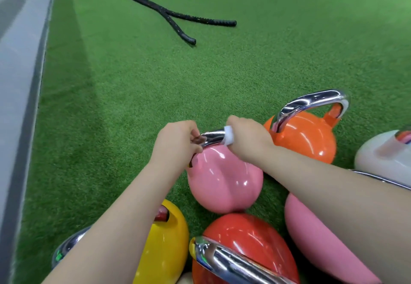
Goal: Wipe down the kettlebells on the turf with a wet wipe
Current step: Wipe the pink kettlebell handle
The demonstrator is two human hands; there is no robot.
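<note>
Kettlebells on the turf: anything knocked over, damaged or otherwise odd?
Nothing stands out. The pink kettlebell sits on the turf; the left hand grips its handle while the right hand wraps the wet wipe round it.

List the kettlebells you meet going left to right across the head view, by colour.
Yellow kettlebell → pink kettlebell held by both hands → orange kettlebell → white kettlebell.

Readable text: none.
Kettlebells (224, 179): no legible marks, numbers or brands.
Turf (155, 72): no signs or lettering.
</note>
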